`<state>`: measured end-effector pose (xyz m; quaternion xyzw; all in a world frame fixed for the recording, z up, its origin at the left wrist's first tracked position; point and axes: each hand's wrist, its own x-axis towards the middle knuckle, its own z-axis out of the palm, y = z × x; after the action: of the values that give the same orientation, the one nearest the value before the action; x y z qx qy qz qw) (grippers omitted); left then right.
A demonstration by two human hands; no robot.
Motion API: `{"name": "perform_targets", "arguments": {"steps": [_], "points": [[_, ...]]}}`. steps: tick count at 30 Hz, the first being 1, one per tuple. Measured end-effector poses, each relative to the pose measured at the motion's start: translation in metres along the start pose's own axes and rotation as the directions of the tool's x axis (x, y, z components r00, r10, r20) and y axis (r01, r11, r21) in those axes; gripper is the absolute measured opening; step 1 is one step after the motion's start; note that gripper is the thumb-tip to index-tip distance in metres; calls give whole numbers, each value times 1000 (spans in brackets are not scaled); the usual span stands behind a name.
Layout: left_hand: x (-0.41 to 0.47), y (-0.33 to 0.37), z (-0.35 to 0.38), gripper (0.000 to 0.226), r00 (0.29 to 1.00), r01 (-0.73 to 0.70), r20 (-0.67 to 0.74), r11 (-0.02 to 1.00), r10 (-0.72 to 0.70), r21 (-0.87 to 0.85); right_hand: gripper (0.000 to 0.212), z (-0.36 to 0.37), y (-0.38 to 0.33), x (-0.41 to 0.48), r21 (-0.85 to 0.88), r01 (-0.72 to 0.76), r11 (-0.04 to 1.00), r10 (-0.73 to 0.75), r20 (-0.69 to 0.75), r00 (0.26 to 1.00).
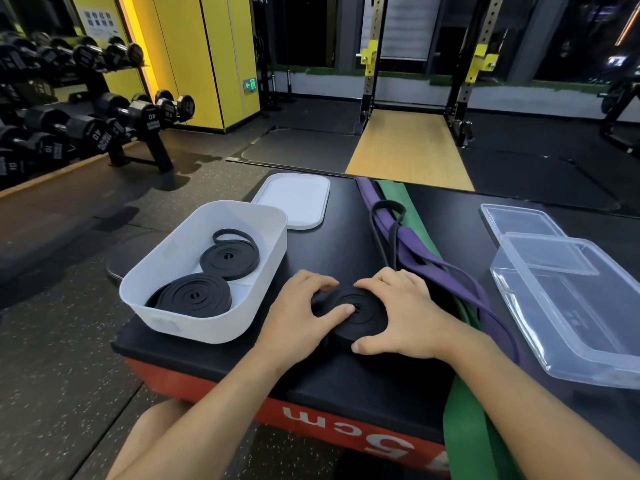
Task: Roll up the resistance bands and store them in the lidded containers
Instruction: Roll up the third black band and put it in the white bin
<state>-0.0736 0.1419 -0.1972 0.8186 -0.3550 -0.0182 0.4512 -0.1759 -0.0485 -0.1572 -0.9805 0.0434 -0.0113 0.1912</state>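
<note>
Left hand (304, 306) + right hand (405, 317) are gripping black rubber band coil (362, 315) mid-frame, fingers curled on rim, prob finishing roll. Next: keeping it tight, moving into white plastic tub (194, 327) left.

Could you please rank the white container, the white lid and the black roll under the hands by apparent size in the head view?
1. white container
2. white lid, farther back, so less sure
3. black roll, partly covered
</note>
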Motion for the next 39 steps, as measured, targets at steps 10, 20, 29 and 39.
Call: {"name": "perform_targets", "arguments": {"steps": [10,20,29,39], "points": [[0,1,-1,66,998,-6,61,998,2,67,98,11,-19,-1,-360,-96,928,48,-140,989],[-1,-1,-3,56,999,15,53,998,-12,-56,116,-1,16,-5,143,17,990,-32,108,994],[1,-2,3,41,999,-32,14,997,31,74,90,3,-15,2,-113,-41,993,36,-45,998],[1,-2,0,53,1000,12,-1,1000,-12,11,106,9,-14,-2,-23,-67,998,68,46,997]]}}
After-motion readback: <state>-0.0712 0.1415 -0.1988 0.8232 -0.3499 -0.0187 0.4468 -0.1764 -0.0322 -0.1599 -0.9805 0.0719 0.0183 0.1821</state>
